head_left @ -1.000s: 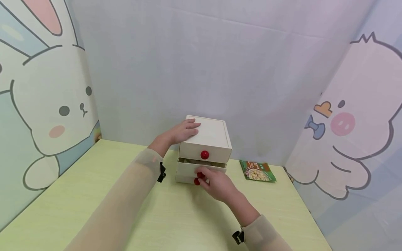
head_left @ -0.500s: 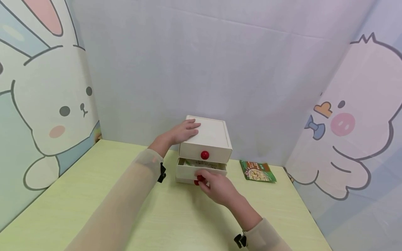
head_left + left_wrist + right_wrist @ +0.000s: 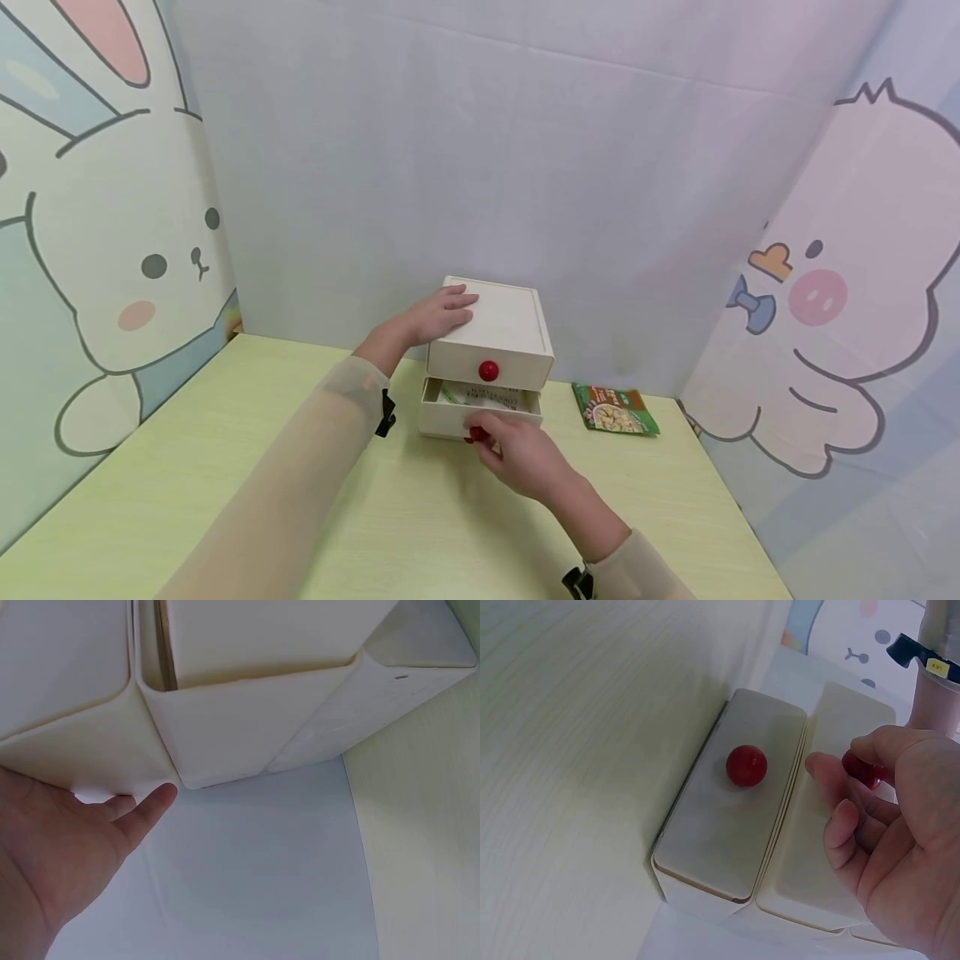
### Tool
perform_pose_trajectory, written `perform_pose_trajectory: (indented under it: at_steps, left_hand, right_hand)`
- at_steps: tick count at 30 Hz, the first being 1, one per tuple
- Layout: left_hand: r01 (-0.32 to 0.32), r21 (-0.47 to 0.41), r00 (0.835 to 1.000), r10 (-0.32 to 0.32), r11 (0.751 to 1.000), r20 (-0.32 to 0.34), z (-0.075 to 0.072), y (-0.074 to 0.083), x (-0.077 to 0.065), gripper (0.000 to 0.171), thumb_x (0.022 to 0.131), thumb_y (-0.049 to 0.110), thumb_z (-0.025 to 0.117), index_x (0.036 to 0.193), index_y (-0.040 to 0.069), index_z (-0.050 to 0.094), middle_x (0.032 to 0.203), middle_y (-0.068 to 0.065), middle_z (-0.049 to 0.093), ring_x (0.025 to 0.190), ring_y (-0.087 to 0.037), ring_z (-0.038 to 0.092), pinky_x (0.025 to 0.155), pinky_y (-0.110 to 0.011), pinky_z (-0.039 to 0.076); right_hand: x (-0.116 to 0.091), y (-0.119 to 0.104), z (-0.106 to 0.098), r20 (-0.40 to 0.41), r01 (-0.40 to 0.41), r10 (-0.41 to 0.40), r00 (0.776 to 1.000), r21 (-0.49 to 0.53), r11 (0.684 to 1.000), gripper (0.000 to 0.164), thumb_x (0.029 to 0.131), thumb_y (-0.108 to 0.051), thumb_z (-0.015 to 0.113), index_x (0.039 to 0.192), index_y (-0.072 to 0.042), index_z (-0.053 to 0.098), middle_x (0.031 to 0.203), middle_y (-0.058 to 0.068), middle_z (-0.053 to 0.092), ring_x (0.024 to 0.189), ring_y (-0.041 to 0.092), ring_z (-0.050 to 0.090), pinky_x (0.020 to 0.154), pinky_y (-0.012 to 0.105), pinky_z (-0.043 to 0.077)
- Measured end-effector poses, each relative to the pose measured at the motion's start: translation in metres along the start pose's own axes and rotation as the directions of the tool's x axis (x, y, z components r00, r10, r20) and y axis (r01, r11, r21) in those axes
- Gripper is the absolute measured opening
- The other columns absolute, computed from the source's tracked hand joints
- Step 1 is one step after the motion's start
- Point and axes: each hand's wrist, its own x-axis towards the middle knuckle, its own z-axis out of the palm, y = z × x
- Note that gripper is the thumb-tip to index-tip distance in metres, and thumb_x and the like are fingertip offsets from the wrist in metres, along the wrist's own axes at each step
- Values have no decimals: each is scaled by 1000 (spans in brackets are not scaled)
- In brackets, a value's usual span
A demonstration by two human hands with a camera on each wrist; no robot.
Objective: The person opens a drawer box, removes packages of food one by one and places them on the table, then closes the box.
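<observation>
A small white drawer cabinet [image 3: 504, 318] with round red knobs stands at the back middle of the table. My left hand [image 3: 437, 317] rests on its top left edge, fingers spread; the left wrist view has that hand [image 3: 67, 844] against the cabinet's side. My right hand [image 3: 521, 454] pinches the red knob [image 3: 862, 769] of the middle drawer [image 3: 444, 419], which is partly pulled out. Inside that drawer lies a pale packet [image 3: 487, 395] with dark print and a green streak. In the right wrist view, the bottom drawer's knob [image 3: 746, 766] sits apart from the fingers.
A green and brown food packet [image 3: 615, 410] lies flat right of the cabinet. A grey-white cloth [image 3: 480, 167] hangs close behind. Cartoon-printed panels flank the light green table [image 3: 405, 517] on both sides.
The middle drawer has come further out toward me, with my right hand drawing back on its knob. More of the packet inside shows. The left hand has stayed in place.
</observation>
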Motion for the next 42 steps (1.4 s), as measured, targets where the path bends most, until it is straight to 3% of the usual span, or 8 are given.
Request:
perform_pose_trajectory:
  at_steps: [42]
  left_hand:
    - [2,2,1000,-2,1000,-6,1,0,0,60,116,41,40,172,20,40,186,-8,16,173,-38,10,137,-65,14]
  right_hand:
    - [-22,-16,-1,-25,87,-87,996,-7,996,22,101,-7,77,120,-15,70,102,-4,77,89,2,69,80,22,62]
